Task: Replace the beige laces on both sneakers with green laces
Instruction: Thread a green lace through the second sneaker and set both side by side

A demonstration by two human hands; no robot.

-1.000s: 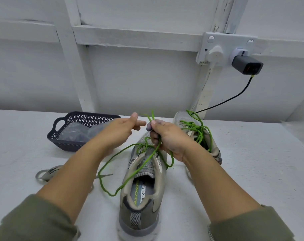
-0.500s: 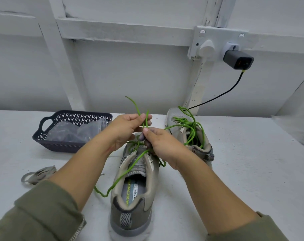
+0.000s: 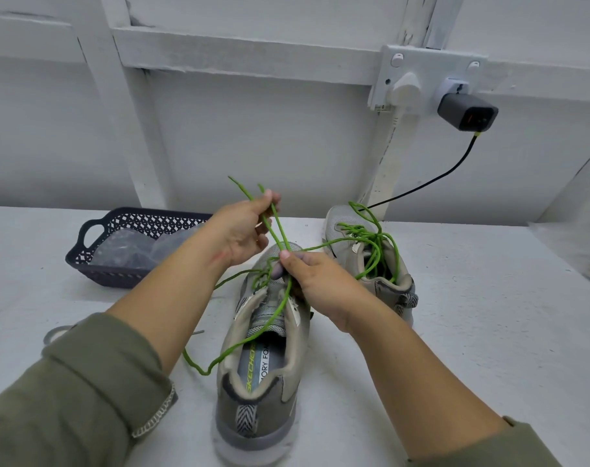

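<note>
The left hand [image 3: 243,227] is raised above the near sneaker [image 3: 263,372], with thumb and fingertips pinching two strands of the green lace [image 3: 277,306]. The strand tips stick up past the fingers. The right hand [image 3: 315,279] is lower, just over the shoe's front, with its fingers curled and its thumb and forefinger nipping the same lace where the strands cross. From there one strand trails back along the tongue and loops onto the table [image 3: 489,315] beside the heel. The far sneaker [image 3: 340,217] stands just right of the hands, a second green lace [image 3: 374,241] loosely tangled through it. A beige lace [image 3: 56,332] lies partly hidden under the left sleeve, near a dark basket [image 3: 108,276].
</note>
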